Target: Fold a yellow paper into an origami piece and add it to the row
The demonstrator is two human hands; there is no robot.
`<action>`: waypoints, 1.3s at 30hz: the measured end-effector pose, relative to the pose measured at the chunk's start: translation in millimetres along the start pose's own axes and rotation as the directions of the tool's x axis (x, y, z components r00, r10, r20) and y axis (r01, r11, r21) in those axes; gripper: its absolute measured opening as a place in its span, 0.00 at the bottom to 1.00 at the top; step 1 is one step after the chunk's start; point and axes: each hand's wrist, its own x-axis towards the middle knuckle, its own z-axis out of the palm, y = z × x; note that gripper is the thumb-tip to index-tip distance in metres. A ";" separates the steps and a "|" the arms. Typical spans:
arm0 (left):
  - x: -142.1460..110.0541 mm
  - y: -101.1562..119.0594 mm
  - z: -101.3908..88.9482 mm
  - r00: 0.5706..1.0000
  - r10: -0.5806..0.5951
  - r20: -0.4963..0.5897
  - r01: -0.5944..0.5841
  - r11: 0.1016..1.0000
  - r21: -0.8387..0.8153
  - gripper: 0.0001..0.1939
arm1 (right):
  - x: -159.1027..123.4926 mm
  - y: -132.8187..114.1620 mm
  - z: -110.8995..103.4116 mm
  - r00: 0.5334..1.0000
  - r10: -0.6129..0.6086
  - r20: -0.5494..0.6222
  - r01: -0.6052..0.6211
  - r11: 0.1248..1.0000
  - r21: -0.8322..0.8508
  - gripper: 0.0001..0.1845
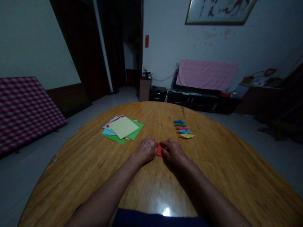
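1. A varnished wooden tabletop (213, 151) looked smooth and glossy, its grain showing under the finish.
2. Loose sheets of coloured paper (123, 127) appeared smooth and matt.
3. Small folded paper pieces (182, 128) shared that matt finish.
4. A piece of red paper (159, 150) also looked matt.
5. A pink cloth (205, 74) showed a soft, rough weave.
6. Pale floor tiles (28, 176) carried a faint sheen.

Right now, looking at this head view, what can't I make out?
In the head view:
The red paper: mostly hidden by the left hand and right hand, so its folds are unclear.
The paper stack: lower sheets hidden by the pale yellow sheet.
The small folded papers: too small to show their folds.
The wall picture: cut off by the top edge.
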 end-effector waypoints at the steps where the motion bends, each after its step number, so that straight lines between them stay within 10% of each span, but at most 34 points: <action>1: 0.1 0.5 -0.2 1.000 -0.005 0.002 0.005 1.000 -0.001 0.15 | 0.2 0.1 0.2 1.000 -0.005 0.007 0.005 1.000 -0.005 0.11; 39: -4.9 -15.7 -1.0 0.987 0.156 -0.023 -0.158 0.977 -0.141 0.12 | 3.2 -6.0 -6.5 0.995 0.040 0.088 -0.039 0.999 -0.010 0.06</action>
